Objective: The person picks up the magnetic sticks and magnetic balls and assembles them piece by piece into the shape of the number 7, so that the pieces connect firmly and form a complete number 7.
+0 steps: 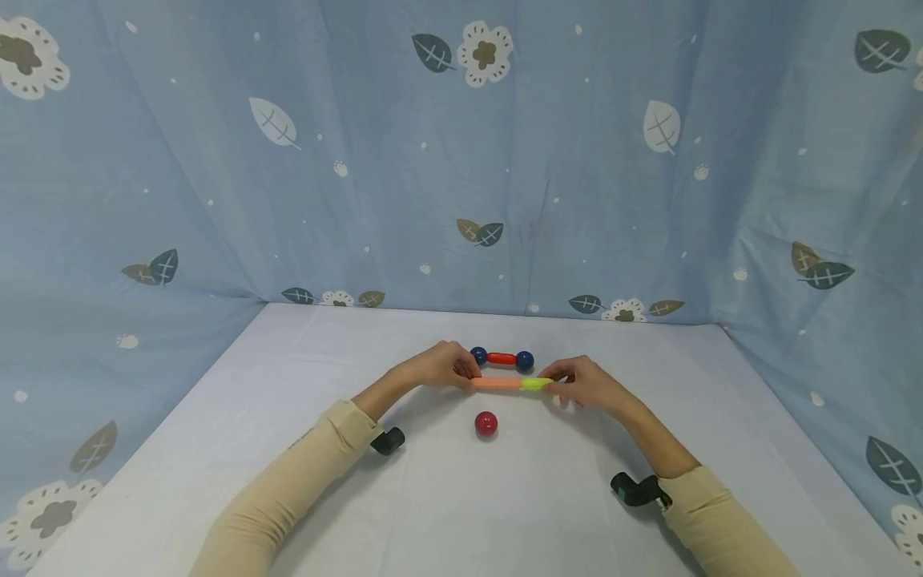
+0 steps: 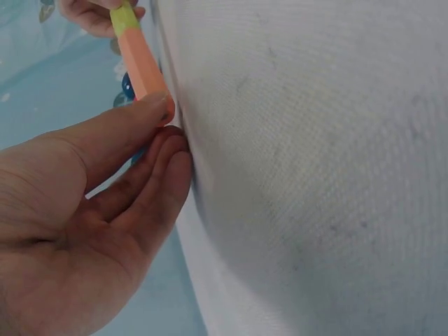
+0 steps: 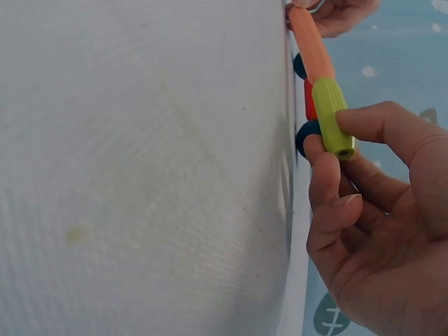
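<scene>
An orange rod [image 1: 497, 384] and a shorter yellow-green rod [image 1: 534, 384] lie end to end in one line, touching. My left hand [image 1: 441, 365] pinches the orange rod's outer end between thumb and fingers. At the opposite end, my right hand [image 1: 590, 383] pinches the yellow-green rod; the right wrist view shows a small hole in that rod's tip [image 3: 343, 153]. Just behind them sits a red rod [image 1: 501, 358] with a dark blue ball [image 1: 525, 361] at its right end and another blue ball [image 1: 479, 355], partly hidden by my left hand, at its left.
A red ball [image 1: 486, 424] rests on the white tabletop [image 1: 505, 505] nearer to me, in front of the rods. Blue patterned cloth [image 1: 389, 200] hangs behind the table and along both sides. Dark wrist devices [image 1: 638, 490] stick out by both sleeves.
</scene>
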### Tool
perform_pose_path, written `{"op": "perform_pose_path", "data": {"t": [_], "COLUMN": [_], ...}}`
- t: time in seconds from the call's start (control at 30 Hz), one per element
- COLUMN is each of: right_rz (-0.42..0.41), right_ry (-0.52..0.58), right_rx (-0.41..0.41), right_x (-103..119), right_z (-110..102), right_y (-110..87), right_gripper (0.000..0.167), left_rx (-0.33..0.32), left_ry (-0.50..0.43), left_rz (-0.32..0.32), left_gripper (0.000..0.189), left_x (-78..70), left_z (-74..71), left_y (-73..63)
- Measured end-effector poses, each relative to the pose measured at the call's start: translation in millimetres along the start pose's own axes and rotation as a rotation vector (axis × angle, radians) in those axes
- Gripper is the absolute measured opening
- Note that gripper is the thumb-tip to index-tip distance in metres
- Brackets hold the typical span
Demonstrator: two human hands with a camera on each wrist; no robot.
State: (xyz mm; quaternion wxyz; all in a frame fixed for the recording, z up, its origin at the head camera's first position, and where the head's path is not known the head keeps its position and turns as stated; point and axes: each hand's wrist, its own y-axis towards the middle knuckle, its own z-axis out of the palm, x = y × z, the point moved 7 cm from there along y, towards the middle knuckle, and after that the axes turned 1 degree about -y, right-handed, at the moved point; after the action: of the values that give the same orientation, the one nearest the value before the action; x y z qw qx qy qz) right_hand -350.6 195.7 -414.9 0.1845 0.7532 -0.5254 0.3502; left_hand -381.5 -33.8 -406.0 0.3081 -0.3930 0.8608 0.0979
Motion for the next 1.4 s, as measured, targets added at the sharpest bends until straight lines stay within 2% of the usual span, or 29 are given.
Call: {"op": "perform_pose_path", "data": {"t": [0.2,0.37,0.77,1.1,1.4], "right_rz": [0.04,0.049,0.094,0.157,0.211], "right_ry": [0.009,0.018,0.132,0.319,0.549], "right_rx": [-0.015,-0.037,-0.049,-0.068,-0.079], "right_x": [-3.4,-7.0,-14.0,-23.8,-29.5], "right_z": [-2.7,-6.4,-10.1,-7.7,-0.6], "right_y": [1.4,1.8,-1.1,-1.5,1.1], "right_gripper": [0.028,0.028,0.037,0.045,0.054], "left_rx": [0.003,0.004,0.013,0.0,-0.005], "left_ry": [-0.023,-0.035,-0.054,-0.018,-0.016], "left_rz": [-0.009,0.007,0.034,0.026,0.024], "left_gripper": [0.02,0.018,0.016,0.014,0.012], "left_x": [1.2,0.0,-1.0,-3.4,-5.7], "left_z": [0.7,0.8,1.6,2.5,4.7], "left_y": [-1.1,-1.7,-1.7,0.3,3.4]}}
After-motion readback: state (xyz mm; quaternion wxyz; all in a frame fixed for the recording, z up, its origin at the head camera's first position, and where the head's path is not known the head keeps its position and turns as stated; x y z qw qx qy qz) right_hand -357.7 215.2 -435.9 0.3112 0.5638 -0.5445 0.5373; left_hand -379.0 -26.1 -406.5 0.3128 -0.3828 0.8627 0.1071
